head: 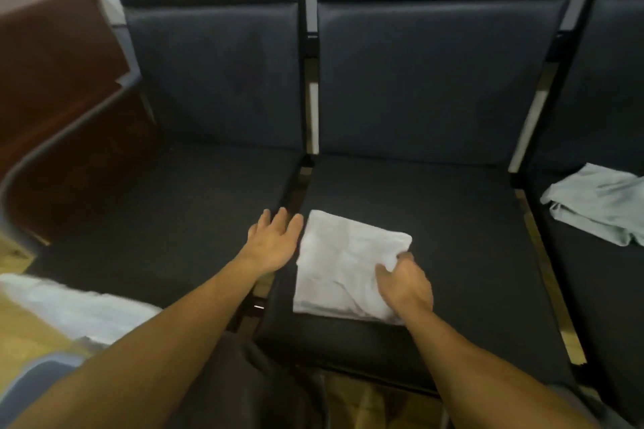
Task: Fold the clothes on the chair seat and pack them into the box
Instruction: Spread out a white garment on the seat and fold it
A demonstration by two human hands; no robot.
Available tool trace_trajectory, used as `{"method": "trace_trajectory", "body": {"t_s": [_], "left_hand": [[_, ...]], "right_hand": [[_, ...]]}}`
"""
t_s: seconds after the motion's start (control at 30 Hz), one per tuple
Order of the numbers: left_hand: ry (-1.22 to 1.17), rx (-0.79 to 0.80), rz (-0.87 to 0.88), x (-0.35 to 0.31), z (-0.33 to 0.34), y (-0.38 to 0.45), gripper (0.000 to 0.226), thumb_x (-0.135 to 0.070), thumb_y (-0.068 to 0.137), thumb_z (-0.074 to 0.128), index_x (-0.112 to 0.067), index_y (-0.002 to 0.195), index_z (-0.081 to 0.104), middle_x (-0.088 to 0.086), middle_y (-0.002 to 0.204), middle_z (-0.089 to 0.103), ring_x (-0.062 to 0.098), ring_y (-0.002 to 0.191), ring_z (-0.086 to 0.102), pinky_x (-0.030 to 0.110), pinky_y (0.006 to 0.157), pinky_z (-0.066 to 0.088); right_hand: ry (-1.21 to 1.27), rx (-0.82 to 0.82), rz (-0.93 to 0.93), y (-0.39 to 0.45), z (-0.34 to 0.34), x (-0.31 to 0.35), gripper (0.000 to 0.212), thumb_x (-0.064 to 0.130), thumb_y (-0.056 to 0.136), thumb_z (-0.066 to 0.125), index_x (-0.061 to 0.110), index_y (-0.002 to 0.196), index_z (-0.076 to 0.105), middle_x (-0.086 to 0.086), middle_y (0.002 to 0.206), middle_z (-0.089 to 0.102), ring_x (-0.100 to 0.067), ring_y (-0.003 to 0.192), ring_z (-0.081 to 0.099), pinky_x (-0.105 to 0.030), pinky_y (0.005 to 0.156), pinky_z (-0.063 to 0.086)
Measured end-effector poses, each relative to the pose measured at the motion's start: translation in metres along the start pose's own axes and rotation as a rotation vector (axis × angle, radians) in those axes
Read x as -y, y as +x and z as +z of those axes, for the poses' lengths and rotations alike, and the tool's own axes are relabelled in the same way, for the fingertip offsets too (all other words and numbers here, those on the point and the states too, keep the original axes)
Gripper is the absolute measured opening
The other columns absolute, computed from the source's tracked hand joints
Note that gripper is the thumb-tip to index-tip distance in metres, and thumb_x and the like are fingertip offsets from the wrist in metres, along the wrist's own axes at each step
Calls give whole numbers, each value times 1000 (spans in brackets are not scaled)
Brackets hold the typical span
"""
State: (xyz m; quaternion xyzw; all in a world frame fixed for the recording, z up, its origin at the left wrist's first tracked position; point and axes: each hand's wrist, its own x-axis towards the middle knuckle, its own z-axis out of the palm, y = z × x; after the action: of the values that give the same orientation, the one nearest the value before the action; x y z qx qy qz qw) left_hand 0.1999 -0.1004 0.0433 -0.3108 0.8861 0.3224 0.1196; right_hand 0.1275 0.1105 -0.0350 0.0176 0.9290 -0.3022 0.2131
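white garment (343, 270): folded into a rough square, flat on middle chair seat (453, 237), near its front-left
right hand (404, 284): fingers curled, pinching garment's right edge
left hand (273, 242): flat, fingers straight, just beside garment's left edge; holds nothing
grey garment (599, 204): crumpled on right-hand seat

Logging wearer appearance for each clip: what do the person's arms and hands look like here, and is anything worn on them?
Both forearms are bare from the frame's lower edge to the wrists; no sleeve cuffs show. The left hand and right hand have no gloves, and no watch, bracelet or ring is visible, though the picture is somewhat blurred. No markings can be made out.
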Motion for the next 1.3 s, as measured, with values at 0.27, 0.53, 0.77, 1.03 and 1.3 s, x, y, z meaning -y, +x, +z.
{"method": "trace_trajectory", "body": {"t_s": [0.27, 0.53, 0.77, 1.03, 1.3], "left_hand": [[-602, -169, 14, 10, -41, -145, 39, -61, 104, 38, -36, 107, 69, -20, 105, 62, 1, 100, 57, 33, 106, 44], [-1627, -237, -88, 78, -63, -230, 60, -72, 95, 47, -28, 133, 60, 8, 141, 63, 27, 126, 61, 47, 111, 47], [-1740, -825, -42, 247, -59, -293, 74, -21, 90, 77, -39, 151, 39, 6, 143, 61, 31, 125, 64, 52, 93, 57], [-1267, -1055, -349, 423, -13, -289, 97, -12, 90, 76, -70, 147, 22, -24, 151, 39, 11, 124, 62, 39, 89, 61], [-1242, -734, -606, 565, 76, -222, 88, -12, 84, 82, -62, 143, 40, -18, 147, 42, 15, 128, 52, 35, 94, 58]], "right_hand": [[330, -12, -339, -89, -56, 78, 45, 26, 100, 55, 30, 138, 31, -17, 133, 55, -31, 101, 57, -38, 83, 43], [164, 559, -1087, -241, -52, 210, 30, 18, 102, 55, 45, 115, 63, 19, 118, 55, 3, 98, 55, -8, 73, 40], [-4, 866, -1221, -279, 66, 251, 44, 29, 98, 63, 53, 131, 46, 24, 130, 41, 6, 100, 48, -15, 92, 45], [-312, 1090, -1093, -277, 308, 255, 63, 28, 100, 59, 47, 152, 29, 19, 145, 34, -1, 129, 34, -9, 98, 30], [-474, 1211, -958, -225, 504, 212, 73, 18, 99, 58, 44, 156, 21, 11, 162, 27, -12, 145, 33, -23, 112, 31]]}}
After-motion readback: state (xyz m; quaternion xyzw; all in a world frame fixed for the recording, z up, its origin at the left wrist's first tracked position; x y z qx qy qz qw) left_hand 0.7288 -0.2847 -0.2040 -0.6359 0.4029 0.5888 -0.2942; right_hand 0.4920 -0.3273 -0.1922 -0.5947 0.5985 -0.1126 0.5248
